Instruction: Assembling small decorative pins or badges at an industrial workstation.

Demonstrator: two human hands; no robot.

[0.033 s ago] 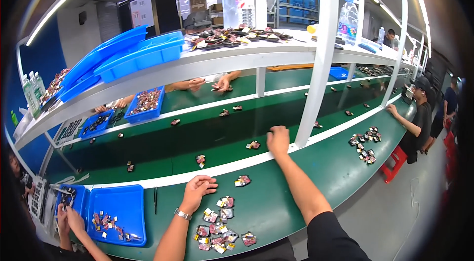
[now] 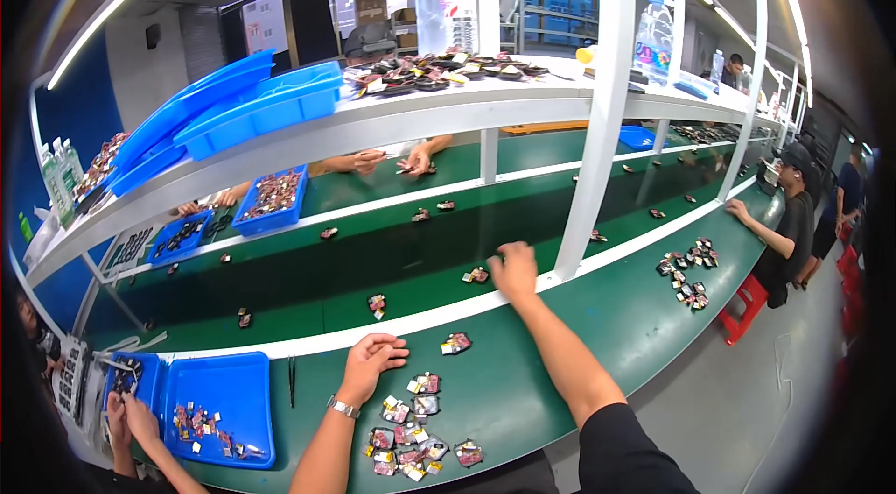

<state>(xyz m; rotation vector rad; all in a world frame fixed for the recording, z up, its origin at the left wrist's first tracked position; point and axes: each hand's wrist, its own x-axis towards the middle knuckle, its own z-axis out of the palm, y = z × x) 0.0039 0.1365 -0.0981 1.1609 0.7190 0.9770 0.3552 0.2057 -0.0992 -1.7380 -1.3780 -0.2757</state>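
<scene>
My right hand (image 2: 514, 272) reaches over the white rail onto the dark green belt, its fingers bent loosely, apart and slightly blurred. Just left of them lies a small black-and-red part with a pale label (image 2: 476, 276). My left hand (image 2: 375, 363), with a metal watch on its wrist, hovers or rests by the green tabletop's inner edge. Its fingers are loosely extended and nothing shows in them. To its right is a single similar part (image 2: 455, 343). Below sits a cluster of such parts (image 2: 408, 438), some with yellow pieces.
A pair of tweezers (image 2: 291, 382) lies beside a blue tray (image 2: 265, 419) of small parts. At far left, another person's hands (image 2: 131, 415) work over a blue tray. A white post (image 2: 597, 120) rises right of my right hand. Overhead, a shelf (image 2: 392, 125) holds trays and bottles.
My right hand has moved slightly left, closer to the part on the belt, and its fingers have opened out. The left hand stays in place.
</scene>
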